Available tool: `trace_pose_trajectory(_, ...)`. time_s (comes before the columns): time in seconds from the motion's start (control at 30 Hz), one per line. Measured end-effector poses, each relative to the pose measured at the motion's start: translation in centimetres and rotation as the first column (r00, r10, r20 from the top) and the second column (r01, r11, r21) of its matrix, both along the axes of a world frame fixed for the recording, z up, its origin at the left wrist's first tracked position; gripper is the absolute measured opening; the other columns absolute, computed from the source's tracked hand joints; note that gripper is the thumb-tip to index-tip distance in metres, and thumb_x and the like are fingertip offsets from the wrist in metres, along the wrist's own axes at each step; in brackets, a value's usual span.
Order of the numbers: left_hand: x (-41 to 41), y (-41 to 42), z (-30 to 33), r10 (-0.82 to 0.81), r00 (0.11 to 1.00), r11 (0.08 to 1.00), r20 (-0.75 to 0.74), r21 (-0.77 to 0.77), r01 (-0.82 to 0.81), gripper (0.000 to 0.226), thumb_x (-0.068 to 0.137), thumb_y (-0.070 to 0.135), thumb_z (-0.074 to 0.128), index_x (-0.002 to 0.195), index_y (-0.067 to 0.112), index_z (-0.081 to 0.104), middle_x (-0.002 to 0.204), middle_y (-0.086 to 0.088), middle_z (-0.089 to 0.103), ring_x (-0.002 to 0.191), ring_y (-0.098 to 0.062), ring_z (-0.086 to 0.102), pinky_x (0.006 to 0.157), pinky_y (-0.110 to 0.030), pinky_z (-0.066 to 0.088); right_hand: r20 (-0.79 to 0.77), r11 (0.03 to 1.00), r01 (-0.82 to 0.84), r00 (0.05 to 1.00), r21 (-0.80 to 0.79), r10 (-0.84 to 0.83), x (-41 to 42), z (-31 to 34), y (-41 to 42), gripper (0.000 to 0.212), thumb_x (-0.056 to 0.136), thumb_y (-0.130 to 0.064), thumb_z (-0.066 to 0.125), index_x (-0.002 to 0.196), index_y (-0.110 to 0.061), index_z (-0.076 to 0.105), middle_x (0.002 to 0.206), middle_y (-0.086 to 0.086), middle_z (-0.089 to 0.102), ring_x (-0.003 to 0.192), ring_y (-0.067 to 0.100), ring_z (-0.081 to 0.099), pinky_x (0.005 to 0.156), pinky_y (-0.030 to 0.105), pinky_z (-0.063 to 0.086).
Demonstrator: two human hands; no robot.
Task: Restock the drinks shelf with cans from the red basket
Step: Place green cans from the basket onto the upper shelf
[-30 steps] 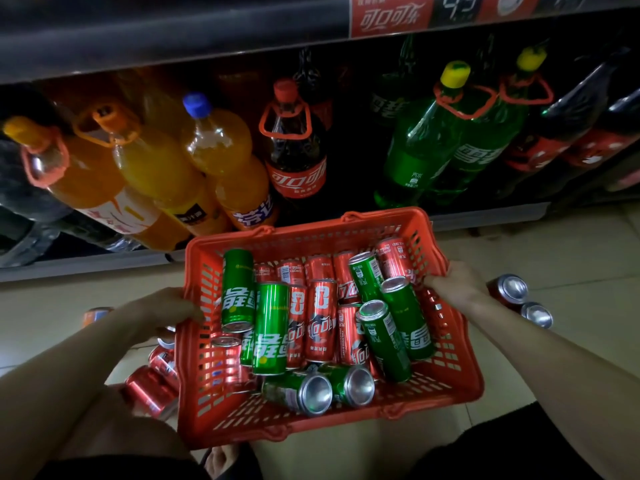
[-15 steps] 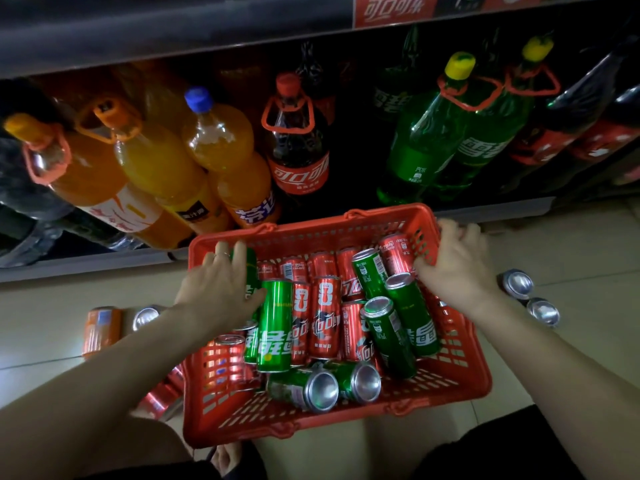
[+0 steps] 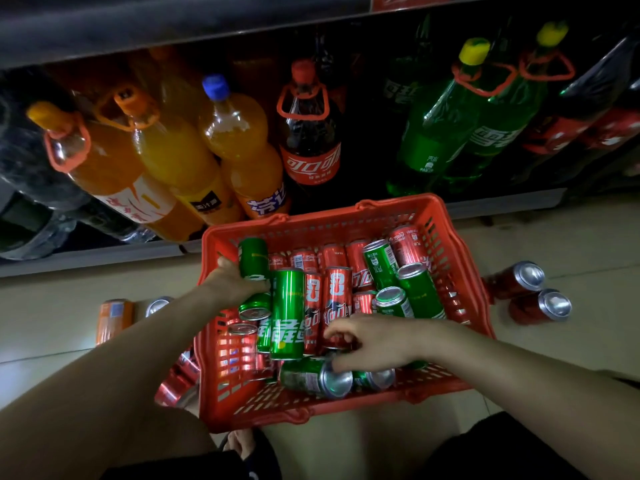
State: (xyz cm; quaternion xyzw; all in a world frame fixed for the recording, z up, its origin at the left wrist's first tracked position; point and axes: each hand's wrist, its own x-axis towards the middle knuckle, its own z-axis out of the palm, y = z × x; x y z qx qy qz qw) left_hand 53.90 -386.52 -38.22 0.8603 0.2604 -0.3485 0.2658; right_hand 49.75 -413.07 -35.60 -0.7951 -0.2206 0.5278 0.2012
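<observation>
Head view looks down on a red basket (image 3: 446, 216) set on the floor in front of the bottom drinks shelf (image 3: 104, 252), and it is close to full of red and green cans lying on their sides.

Left grip (image 3: 231, 279) is at the basket's far left corner with the fingers wrapped round a green can (image 3: 254, 257), which lies just past the knuckles and tilts toward the shelf. It has not left the basket.

Right grip (image 3: 372, 342) is over the near middle of the pile, fingers curled down among the cans. A red can (image 3: 336, 306) lies just ahead of the fingertips, and a silver-ended green can (image 3: 313, 377) lies directly beneath the palm. Whether the fingers have closed on either one I cannot tell.

Beyond both grips, the shelf front shows only big bottles: orange bottles (image 3: 173, 161) to the left, a cola bottle (image 3: 308, 140) straight ahead of the left grip, and green bottles (image 3: 446, 126) ahead of the right. No cans are visible on it.

Loose red cans (image 3: 526, 289) lie on the floor outside the basket's right wall, and more lie outside its left wall, beside an orange can (image 3: 114, 320).

My reading is that the restock is barely begun: nearly every can is left to place, and this is an early pick.
</observation>
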Motion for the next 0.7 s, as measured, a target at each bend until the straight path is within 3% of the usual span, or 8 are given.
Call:
trace_pose_trajectory(0.03, 0.0, 0.2, -0.2, 0.023, 1.0, 0.999, -0.01, -0.031, -0.023, 0.094, 0.089, 0.034, 0.081, 0.155, -0.001, 0.023, 0.125, -0.02, 0.064, 0.097, -0.027, 0.065, 0.074, -0.035, 0.052, -0.021, 0.999, -0.036, 0.999, -0.02, 0.035, -0.3, -0.1, 0.1, 0.07, 0.09, -0.06, 0.06, 0.152, -0.037, 0.036, 0.151, -0.004, 0.04, 0.136, 0.019, 0.044, 0.109, 0.036, 0.042)
trace_pose_trajectory(0.1, -0.1, 0.4, -0.3, 0.015, 1.0, 0.995, -0.019, -0.101, -0.017, 0.046, 0.086, 0.023, 0.084, 0.119, 0.003, 0.059, 0.099, -0.014, 0.072, 0.077, -0.021, 0.066, 0.066, -0.031, 0.053, -0.044, 0.99, -0.109, 0.993, -0.086, 0.105, -1.0, -0.3, 0.5, 0.076, 0.086, -0.067, 0.062, 0.151, -0.039, 0.033, 0.14, -0.003, 0.037, 0.136, 0.021, 0.041, 0.109, 0.04, 0.041)
trace_pose_trajectory(0.17, -0.5, 0.6, -0.1, -0.042, 0.998, 0.991, -0.039, -0.126, 0.037, 0.022, 0.082, 0.018, 0.085, 0.093, 0.01, 0.067, 0.08, -0.007, 0.07, 0.07, -0.018, 0.065, 0.062, -0.027, 0.052, -0.024, 0.978, -0.151, 0.989, -0.142, 0.149, -2.2, -0.7, 1.0, 0.078, 0.084, -0.071, 0.061, 0.147, -0.034, 0.035, 0.134, 0.001, 0.034, 0.135, 0.027, 0.041, 0.109, 0.043, 0.041)
trace_pose_trajectory(0.3, -1.8, 0.4, 0.3, -0.068, 0.988, 0.979, -0.142, -0.2, 0.038, 0.058, 0.069, 0.027, 0.091, 0.119, 0.016, 0.063, 0.107, -0.006, 0.072, 0.096, -0.02, 0.07, 0.072, -0.03, 0.057, 0.097, 0.975, -0.145, 0.982, -0.169, 0.163, -3.4, -1.5, 1.9, 0.076, 0.087, -0.073, 0.055, 0.142, -0.023, 0.039, 0.147, 0.008, 0.032, 0.134, 0.034, 0.043, 0.106, 0.045, 0.043)
trace_pose_trajectory(0.4, -2.8, 0.4, 0.2, -0.046, 0.984, 0.968, -0.175, -0.249, 0.0, 0.093, 0.047, 0.031, 0.092, 0.132, 0.02, 0.058, 0.114, -0.005, 0.074, 0.103, -0.023, 0.072, 0.087, -0.04, 0.062, 0.153, 0.976, -0.153, 0.972, -0.154, 0.176, -3.0, -1.4, 2.1, 0.058, 0.086, -0.069, 0.062, 0.12, -0.023, 0.051, 0.118, 0.003, 0.043, 0.112, 0.027, 0.054, 0.089, 0.037, 0.049)
trace_pose_trajectory(0.47, -3.1, 0.1, 0.3, -0.037, 0.981, 0.951, -0.192, -0.309, -0.025, 0.113, 0.043, 0.025, 0.091, 0.147, 0.022, 0.048, 0.117, -0.005, 0.075, 0.103, -0.024, 0.074, 0.087, -0.038, 0.063, 0.167, 0.977, -0.159, 0.969, -0.139, 0.181, -2.6, -1.5, 2.1, 0.049, 0.085, -0.067, 0.065, 0.105, -0.024, 0.049, 0.11, -0.002, 0.042, 0.105, 0.023, 0.055, 0.083, 0.035, 0.049)
trace_pose_trajectory(0.6, -3.2, -1.5, 1.3, -0.063, 0.975, 0.92, -0.215, -0.391, -0.027, 0.098, 0.077, 0.018, 0.085, 0.159, 0.024, 0.031, 0.114, 0.005, 0.063, 0.096, -0.012, 0.065, 0.08, -0.029, 0.057, 0.145, 0.99, -0.073, 0.985, -0.123, 0.091, -2.3, -1.8, 1.8, 0.048, 0.083, -0.064, 0.069, 0.101, -0.024, 0.049, 0.11, -0.001, 0.047, 0.105, 0.025, 0.057, 0.09, 0.037, 0.053)
trace_pose_trajectory(0.7, -3.2, -2.9, 1.3, -0.134, 0.978, 0.926, -0.157, -0.371, 0.067, 0.101, 0.076, 0.023, 0.085, 0.16, 0.028, 0.028, 0.131, 0.003, 0.053, 0.104, -0.011, 0.058, 0.086, -0.029, 0.054, 0.102, 0.993, -0.005, 0.995, -0.116, 0.017, -2.7, -2.2, 1.4, 0.063, 0.082, -0.067, 0.068, 0.124, -0.023, 0.051, 0.123, 0.004, 0.045, 0.118, 0.027, 0.054, 0.099, 0.038, 0.049)
